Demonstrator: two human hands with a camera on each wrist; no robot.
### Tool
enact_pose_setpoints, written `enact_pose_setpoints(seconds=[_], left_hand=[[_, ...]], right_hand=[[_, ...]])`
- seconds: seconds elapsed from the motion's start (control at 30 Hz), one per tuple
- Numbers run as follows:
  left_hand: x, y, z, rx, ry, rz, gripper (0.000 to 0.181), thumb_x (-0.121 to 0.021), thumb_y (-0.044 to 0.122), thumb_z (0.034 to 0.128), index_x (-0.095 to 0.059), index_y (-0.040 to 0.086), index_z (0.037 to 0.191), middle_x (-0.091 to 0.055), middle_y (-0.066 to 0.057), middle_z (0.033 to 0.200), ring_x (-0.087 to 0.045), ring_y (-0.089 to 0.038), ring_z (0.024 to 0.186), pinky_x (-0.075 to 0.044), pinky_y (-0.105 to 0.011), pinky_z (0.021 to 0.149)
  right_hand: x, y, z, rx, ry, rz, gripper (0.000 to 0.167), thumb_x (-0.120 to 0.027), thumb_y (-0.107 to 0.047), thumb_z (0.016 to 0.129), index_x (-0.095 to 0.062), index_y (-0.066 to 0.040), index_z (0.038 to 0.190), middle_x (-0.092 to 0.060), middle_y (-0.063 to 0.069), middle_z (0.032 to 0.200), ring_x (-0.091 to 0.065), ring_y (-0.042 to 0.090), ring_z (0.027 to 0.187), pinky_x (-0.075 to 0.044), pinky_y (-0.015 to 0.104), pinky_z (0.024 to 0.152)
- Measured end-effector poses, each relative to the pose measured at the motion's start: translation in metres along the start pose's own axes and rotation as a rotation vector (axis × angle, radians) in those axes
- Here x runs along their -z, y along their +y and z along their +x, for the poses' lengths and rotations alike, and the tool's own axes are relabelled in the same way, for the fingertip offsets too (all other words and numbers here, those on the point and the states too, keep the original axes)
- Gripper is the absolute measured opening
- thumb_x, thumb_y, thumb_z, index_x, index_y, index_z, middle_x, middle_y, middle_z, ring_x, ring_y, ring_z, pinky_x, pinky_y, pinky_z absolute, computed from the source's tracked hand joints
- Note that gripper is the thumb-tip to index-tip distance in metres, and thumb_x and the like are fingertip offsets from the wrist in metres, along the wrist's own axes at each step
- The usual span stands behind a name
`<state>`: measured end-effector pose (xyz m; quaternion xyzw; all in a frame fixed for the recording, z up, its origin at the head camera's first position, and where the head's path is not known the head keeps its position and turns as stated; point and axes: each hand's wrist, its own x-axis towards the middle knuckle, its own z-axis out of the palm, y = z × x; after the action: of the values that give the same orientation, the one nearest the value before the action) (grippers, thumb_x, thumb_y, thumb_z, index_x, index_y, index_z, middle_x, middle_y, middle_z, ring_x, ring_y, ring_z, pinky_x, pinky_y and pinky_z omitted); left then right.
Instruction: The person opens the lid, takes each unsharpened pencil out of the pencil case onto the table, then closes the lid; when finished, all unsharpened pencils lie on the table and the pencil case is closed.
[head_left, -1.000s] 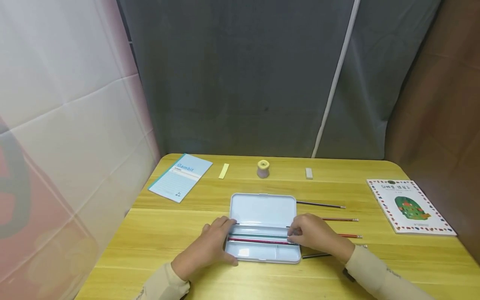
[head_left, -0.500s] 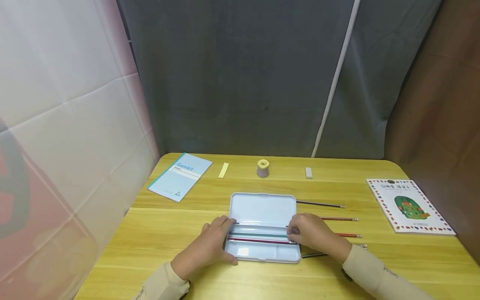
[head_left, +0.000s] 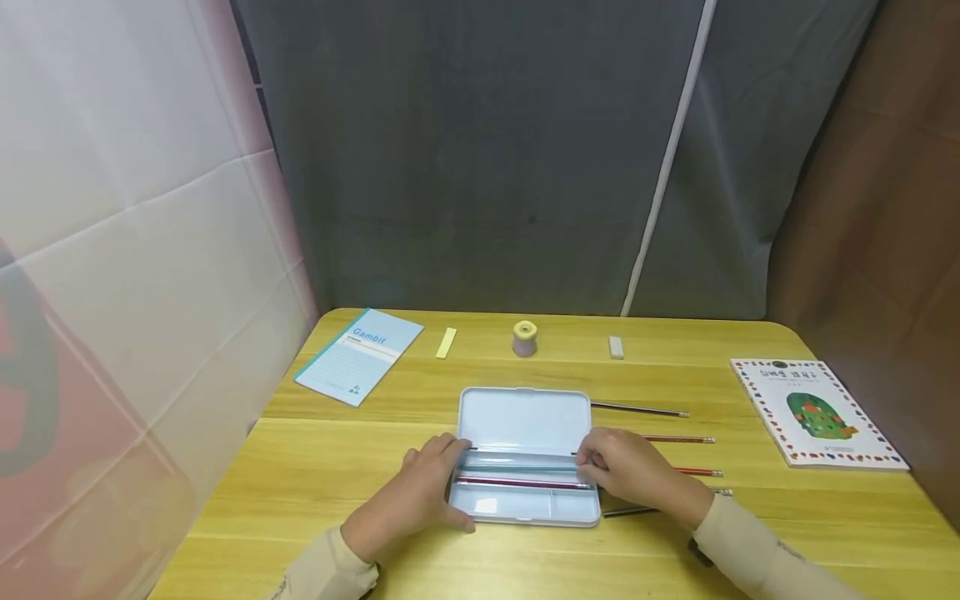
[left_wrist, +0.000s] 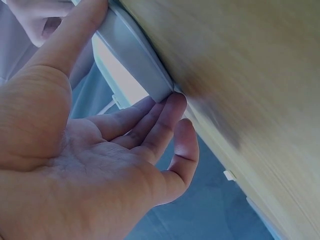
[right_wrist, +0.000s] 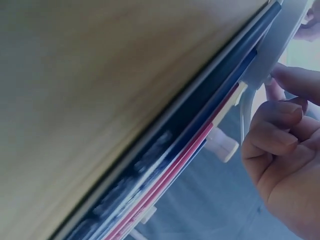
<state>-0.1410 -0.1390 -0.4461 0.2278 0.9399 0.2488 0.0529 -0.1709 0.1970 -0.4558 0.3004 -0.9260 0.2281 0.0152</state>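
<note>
An open white pencil case [head_left: 525, 417] lies on the table, lid tipped back. My left hand [head_left: 420, 487] grips its left end, thumb along the front corner and fingers behind; the left wrist view shows the fingertips against the case's wall [left_wrist: 135, 55]. Inside lie a dark red pencil [head_left: 521, 482] and, behind it, a teal pencil [head_left: 517, 469]. At the case's right end my right hand [head_left: 637, 471] pinches with thumb and forefinger where the teal pencil ends; the fingers hide that end. The right wrist view shows this hand [right_wrist: 287, 145] close against the case's edge.
Several pencils lie right of the case, including a black pencil [head_left: 641, 409] and a red pencil [head_left: 699, 472]. Behind stand a yellow-topped spool-shaped thing [head_left: 525, 339], a yellow strip [head_left: 446, 342] and a whitish eraser [head_left: 616, 347]. A notebook [head_left: 360, 354] lies left, a picture book [head_left: 819, 414] right.
The right hand has shifted very slightly at the case's right end, and the teal pencil's line looks a little changed. The left hand and the case stay in place.
</note>
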Motion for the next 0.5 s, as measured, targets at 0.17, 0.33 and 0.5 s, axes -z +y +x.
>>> enact_pose_setpoints(seconds=[0.17, 0.33, 0.5], left_hand=[[0.000, 0.001, 0.001, 0.006, 0.000, -0.002, 0.105, -0.106, 0.030, 0.0573, -0.057, -0.005, 0.143, -0.064, -0.015, 0.132, -0.057, -0.027, 0.121, -0.036, -0.039, 0.089], [-0.001, 0.001, 0.002, 0.007, -0.001, 0.002, 0.105, -0.106, 0.031, 0.0572, -0.057, -0.005, 0.143, -0.063, -0.015, 0.131, -0.057, -0.027, 0.121, -0.037, -0.040, 0.089], [-0.001, 0.000, 0.002, 0.000, 0.006, 0.018, 0.105, -0.106, 0.032, 0.0567, -0.057, -0.005, 0.143, -0.064, -0.015, 0.130, -0.058, -0.027, 0.120, -0.038, -0.041, 0.088]], right_hand=[[0.007, 0.007, -0.010, -0.041, 0.021, 0.084, 0.009, -0.078, -0.013, 0.096, -0.073, -0.017, 0.090, -0.046, -0.013, 0.068, -0.036, -0.003, 0.059, -0.036, 0.019, 0.056], [0.019, 0.015, -0.023, -0.063, 0.047, 0.190, 0.009, -0.076, -0.015, 0.098, -0.073, -0.018, 0.091, -0.043, -0.012, 0.066, -0.034, -0.004, 0.057, -0.035, 0.020, 0.055], [0.032, 0.022, -0.038, -0.086, 0.059, 0.249, 0.009, -0.075, -0.019, 0.100, -0.073, -0.018, 0.092, -0.042, -0.011, 0.067, -0.034, -0.003, 0.059, -0.037, 0.022, 0.056]])
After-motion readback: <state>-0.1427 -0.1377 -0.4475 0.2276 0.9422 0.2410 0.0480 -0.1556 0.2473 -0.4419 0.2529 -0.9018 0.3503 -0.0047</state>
